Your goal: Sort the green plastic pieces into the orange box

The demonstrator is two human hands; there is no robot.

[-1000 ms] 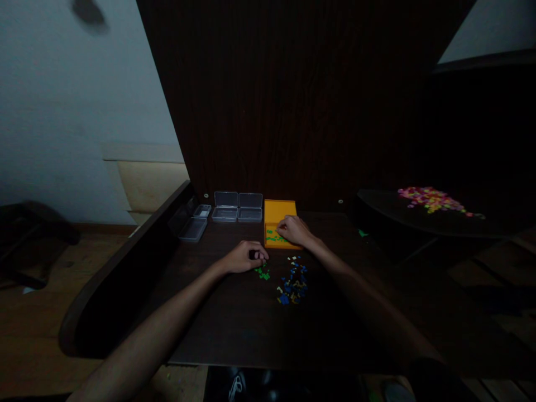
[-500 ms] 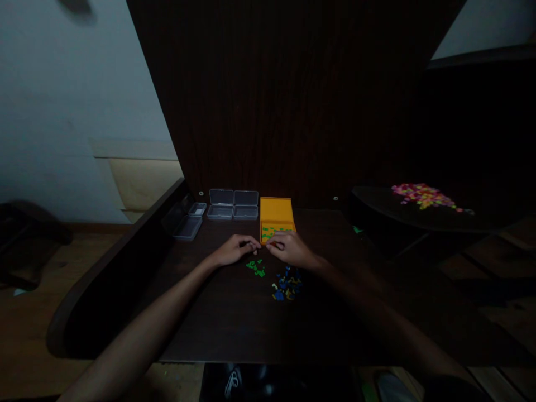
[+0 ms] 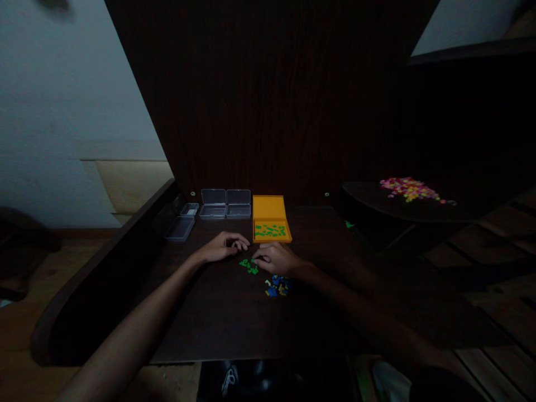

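An open orange box (image 3: 270, 222) lies at the back of a dark table (image 3: 234, 318), with several small green pieces in its near half. A little cluster of loose green pieces (image 3: 248, 266) sits in front of it, and a mixed pile of blue and yellow pieces (image 3: 276, 287) lies closer to me. My right hand (image 3: 274, 258) rests curled on the table, its fingertips pinched at the green cluster. My left hand (image 3: 221, 247) lies curled just left of the cluster, fingers drawn together; whether it holds anything is hidden in the dim light.
Clear plastic boxes (image 3: 225, 203) stand open at the back left, with two more (image 3: 181, 222) by the raised left edge. A separate dark surface on the right carries a heap of pink and yellow pieces (image 3: 408, 188). One green piece (image 3: 347, 224) lies apart. Wooden floor surrounds the table.
My right hand left the orange box and came down to the loose green pieces. My left hand shifted slightly away from them. The view drifted, so everything sits further left.
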